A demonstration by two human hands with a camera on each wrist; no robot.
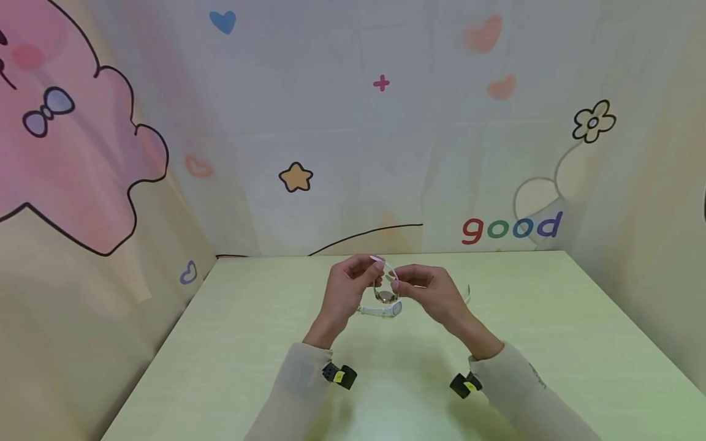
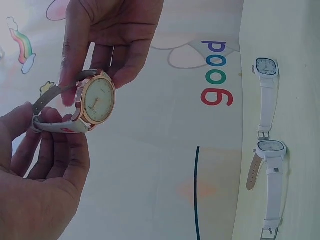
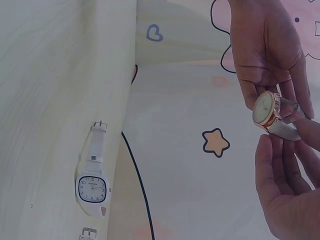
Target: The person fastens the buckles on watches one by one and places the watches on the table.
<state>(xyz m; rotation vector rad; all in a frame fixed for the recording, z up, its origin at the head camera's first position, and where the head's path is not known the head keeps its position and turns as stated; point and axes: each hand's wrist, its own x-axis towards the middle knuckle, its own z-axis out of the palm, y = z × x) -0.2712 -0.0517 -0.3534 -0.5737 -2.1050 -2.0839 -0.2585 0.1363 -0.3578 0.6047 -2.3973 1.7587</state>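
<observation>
Ok, L fingers [image 2: 60,152], R fingers [image 2: 127,70] hold watch [image 2: 100,102].

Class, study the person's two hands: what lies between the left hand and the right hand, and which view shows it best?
The rose-gold-rimmed watch, held between the left hand and the right hand; the left wrist view shows it best.

You face a pale fabric backdrop [image 1: 331,122] printed with hearts [image 1: 223,22], an orange star [image 1: 296,177], a flower [image 1: 593,122] and the word "good" [image 1: 512,227]; at your left is a pink cartoon figure [image 1: 94,165]. Below spreads a pale green desk [image 1: 220,367], softly lit.
</observation>
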